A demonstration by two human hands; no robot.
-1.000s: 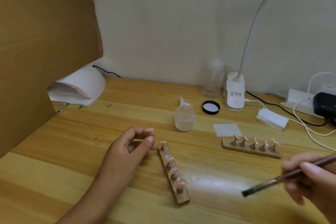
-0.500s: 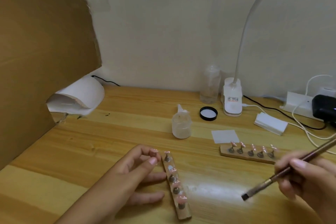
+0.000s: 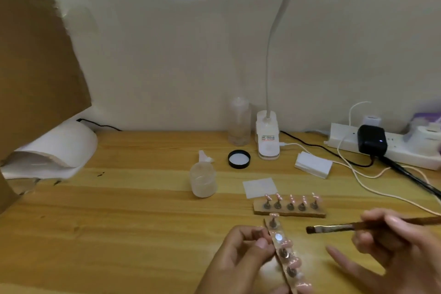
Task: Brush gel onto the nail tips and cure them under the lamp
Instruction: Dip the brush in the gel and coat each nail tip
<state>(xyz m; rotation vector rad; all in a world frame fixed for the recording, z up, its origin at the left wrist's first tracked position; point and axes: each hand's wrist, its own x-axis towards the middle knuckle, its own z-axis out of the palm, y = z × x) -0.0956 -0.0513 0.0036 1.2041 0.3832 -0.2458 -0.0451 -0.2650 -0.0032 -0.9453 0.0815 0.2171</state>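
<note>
Pinching from the side, the left hand (image 3: pixel 243 258) grips a wooden nail-tip holder (image 3: pixel 282 254) between thumb and curled fingers, about midway along the strip. The holder sits at the lower middle of the view, running from 12 o'clock down toward 5 o'clock. It is turned partly on edge, and whether its near end touches the table (image 3: pixel 119 222) is hard to say. Pink nail tips (image 3: pixel 296 264) stand on its posts, and one post shows only a bare silvery disc.

From the holder's centre, the right hand (image 3: pixel 393 248) is at 3 o'clock, fingers wrapped round a flat brush (image 3: pixel 334 228). The dark bristles point toward 9 o'clock and stop just beside the strip, apart from it.

At 12 o'clock, close by, a second holder (image 3: pixel 290 209) lies flat on the table with five pink tips upright. A white wipe (image 3: pixel 260 187) lies just past it. A translucent jar (image 3: pixel 203 181) with pale contents stands at 11 o'clock. Its black lid (image 3: pixel 239 159) lies farther back, near a clear bottle (image 3: pixel 239 122) and the clip base of a desk lamp (image 3: pixel 267 141), whose lit head spans the top of the view. A stack of wipes (image 3: pixel 313 164) sits at 1 o'clock, with a power strip (image 3: pixel 346 141) and black adapter (image 3: pixel 372 139) at 2 o'clock.

Well apart at 10 o'clock, a white nail lamp (image 3: pixel 59 150) sits partly behind a cardboard sheet (image 3: pixel 35 67).
</note>
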